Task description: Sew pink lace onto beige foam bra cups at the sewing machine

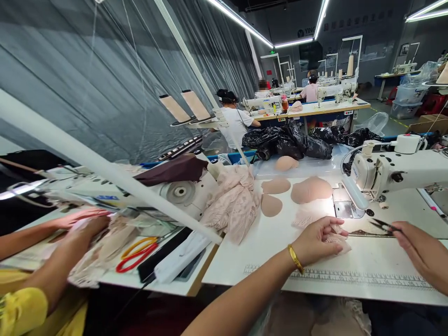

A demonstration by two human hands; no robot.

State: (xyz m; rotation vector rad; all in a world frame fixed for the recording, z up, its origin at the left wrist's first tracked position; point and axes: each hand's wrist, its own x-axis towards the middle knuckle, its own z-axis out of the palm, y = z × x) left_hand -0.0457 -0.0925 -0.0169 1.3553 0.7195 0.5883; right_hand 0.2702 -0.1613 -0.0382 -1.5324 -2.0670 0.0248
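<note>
My left hand, with a gold bangle at the wrist, is closed on a small piece of beige lace fabric in front of the sewing machine. Between the fingers of my right hand is a pair of dark thread snips, the points turned left and slightly apart. The lit needle plate lies just beyond both hands. More lace spreads left of the plate. Several beige bra cups, among them a large one and a small oval one, rest on the white table.
The white sewing machine head stands at the right. A lace heap sits at the table's left side. On the neighbouring table, a co-worker's hands handle fabric near red and yellow-handled scissors. Black plastic bags lie behind.
</note>
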